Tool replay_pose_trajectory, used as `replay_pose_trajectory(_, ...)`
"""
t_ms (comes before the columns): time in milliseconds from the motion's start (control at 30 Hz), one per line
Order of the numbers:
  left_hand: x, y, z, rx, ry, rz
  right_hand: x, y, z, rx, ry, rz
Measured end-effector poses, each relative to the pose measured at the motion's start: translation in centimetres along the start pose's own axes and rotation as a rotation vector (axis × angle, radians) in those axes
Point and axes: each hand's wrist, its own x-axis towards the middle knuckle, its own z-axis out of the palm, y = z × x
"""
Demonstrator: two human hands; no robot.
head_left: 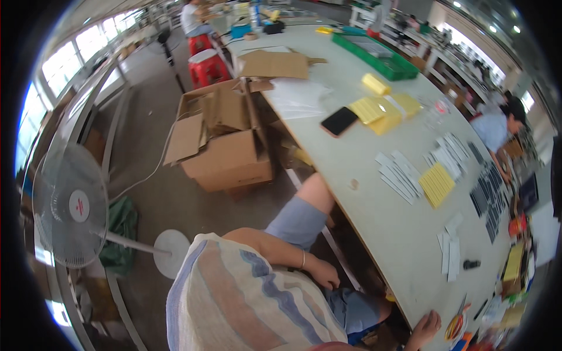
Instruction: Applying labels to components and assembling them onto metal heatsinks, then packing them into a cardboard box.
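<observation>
My left hand (324, 273) rests on my lap beside the table edge, fingers loosely extended and nothing seen in them. At the near right of the pale table (374, 234), my right hand (429, 327) lies with curled fingers, and no object shows in it. Just right of it are scissors (453, 327) with orange and yellow handles. Further up sit a small black object (470, 264) and a few white strips (449, 257). Beyond these lie a yellow sheet (437, 185) with rows of marks, more white strips (399, 177) and several dark strips (489, 199).
A phone (339, 121), yellow packs (386, 111) and a green tray (374, 55) occupy the table's far part. Left of it stand an open cardboard box (225, 158), red stools (208, 69) and a fan (70, 205). Another person (494, 128) leans over the right side.
</observation>
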Motion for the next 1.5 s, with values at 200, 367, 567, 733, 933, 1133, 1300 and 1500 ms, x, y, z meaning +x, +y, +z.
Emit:
replay_pose_trajectory(200,-13.2,2.4,-8.3,-0.099,1.054,-0.002,2.4,-4.7,-2.5,-0.103,0.033,-0.230)
replay_pose_trajectory(367,-23.6,-5.0,-13.0,-0.414,1.735,-0.252,2.3,-3.7,-2.0,-0.059,0.091,-0.279)
replay_pose_trajectory(567,-36.5,-13.1,-16.2,-0.058,2.234,-0.902,2.3,-4.0,-2.8,-0.110,-0.035,-0.191)
replay_pose_trajectory(733,-45.3,-15.4,-20.0,0.387,2.297,-1.484,2.0,-2.2,-2.4,-0.107,-0.131,-0.158)
replay_pose_trajectory(933,-52.2,-18.6,-21.6,-0.415,2.208,-1.555,1.8,-2.3,-2.4,-0.075,-0.095,-0.108)
replay_pose_trajectory(1133,-53.3,-20.0,-21.7,-0.454,2.244,-1.501,2.0,-3.7,-2.9,-0.099,-0.124,-0.083)
replay_pose_trajectory(1300,-51.3,-17.5,-22.2,-0.279,2.130,-1.569,1.5,-2.3,-1.1,-0.106,0.116,-0.166)
replay_pose_trajectory(1500,-47.0,-15.2,-24.3,-0.015,1.927,-1.685,2.1,-3.1,-1.2,-0.105,0.134,-0.199)
